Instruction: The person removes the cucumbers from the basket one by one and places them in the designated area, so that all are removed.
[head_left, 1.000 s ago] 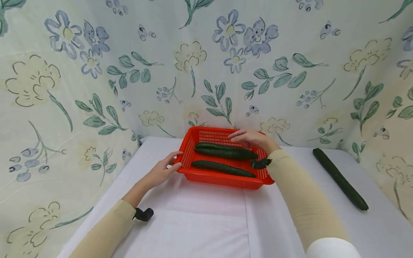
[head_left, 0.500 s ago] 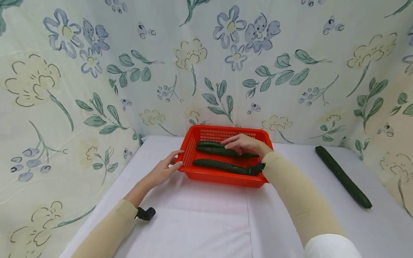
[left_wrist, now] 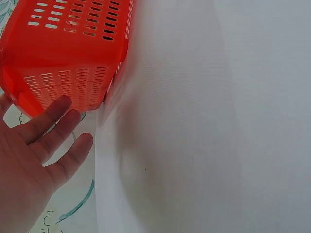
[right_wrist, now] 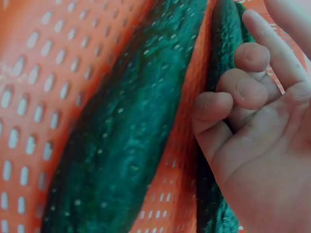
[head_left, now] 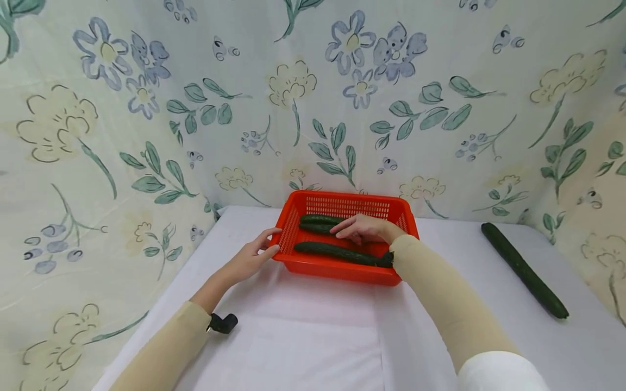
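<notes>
A red plastic basket (head_left: 342, 277) with slotted walls holds dark green cucumbers. One cucumber (head_left: 337, 251) lies along the near side, and two lie side by side at the back, the rear cucumber (head_left: 320, 218) partly covered by my right hand. My left hand (head_left: 250, 260) touches the basket's left end at the rim, with spread fingers against the outer wall in the left wrist view. Inside the basket, my right hand (head_left: 364, 228) is over the back pair. In the right wrist view several of its fingers (right_wrist: 243, 87) are loosely bent beside a cucumber (right_wrist: 221, 43); contact is unclear.
Another cucumber (head_left: 525, 271) lies slantwise on the white-covered table (head_left: 303, 342), to the right of the basket. A floral curtain (head_left: 244, 125) hangs close behind the basket and along both sides.
My right hand has moved left and down from the basket's back right part to over the back cucumbers. The left hand has stayed at the basket's left end.
</notes>
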`<state>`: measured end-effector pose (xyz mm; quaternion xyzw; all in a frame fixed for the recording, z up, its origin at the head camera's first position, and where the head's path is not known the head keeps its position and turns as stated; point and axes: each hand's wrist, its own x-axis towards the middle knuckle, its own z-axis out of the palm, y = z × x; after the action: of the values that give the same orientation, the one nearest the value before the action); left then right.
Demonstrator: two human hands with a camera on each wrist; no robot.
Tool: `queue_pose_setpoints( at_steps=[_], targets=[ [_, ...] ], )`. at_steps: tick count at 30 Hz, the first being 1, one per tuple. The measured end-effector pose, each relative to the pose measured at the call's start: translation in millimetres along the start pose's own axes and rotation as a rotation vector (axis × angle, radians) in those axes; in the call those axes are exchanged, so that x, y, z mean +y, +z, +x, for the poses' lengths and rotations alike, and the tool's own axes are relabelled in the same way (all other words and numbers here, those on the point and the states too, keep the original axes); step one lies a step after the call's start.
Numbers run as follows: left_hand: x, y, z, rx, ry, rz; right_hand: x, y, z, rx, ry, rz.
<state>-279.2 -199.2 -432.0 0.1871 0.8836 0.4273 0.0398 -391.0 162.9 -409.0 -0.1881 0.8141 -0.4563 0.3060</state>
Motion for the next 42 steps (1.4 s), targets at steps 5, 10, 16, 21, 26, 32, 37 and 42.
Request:
queue_pose_setpoints(
  at_steps=[5,10,16,21,26,32,37,42],
  targets=[
    [-0.2,1.4,-2.1,-0.010,-0.018,0.002,5.0,4.3,-1.6,-0.048,0.040,-0.039],
    [1.7,0.5,-1.1,-0.004,-0.007,0.000,6.0,4.1,-2.0,-0.049,0.057,-0.064],
    [3.9,-0.9,1.0,-0.015,-0.011,-0.001,6.5,2.0,-1.1,-0.073,0.056,-0.183],
    [5.2,-0.8,1.8,-0.016,-0.015,0.003,5.5,3.6,-1.9,-0.078,0.086,-0.190],
    [7.2,-0.9,0.3,-0.011,-0.027,0.005,3.6,6.5,-1.0,-0.082,0.115,-0.197],
    [6.0,-1.3,-0.5,-0.009,-0.028,0.000,2.9,8.9,2.2,-0.083,0.123,-0.210],
    [3.7,-1.2,0.4,-0.008,-0.023,-0.002,5.1,9.3,3.5,-0.072,0.111,-0.223],
    [2.2,-1.7,1.0,-0.017,-0.024,-0.002,7.0,8.2,4.0,-0.027,0.095,-0.252]
  ],
)
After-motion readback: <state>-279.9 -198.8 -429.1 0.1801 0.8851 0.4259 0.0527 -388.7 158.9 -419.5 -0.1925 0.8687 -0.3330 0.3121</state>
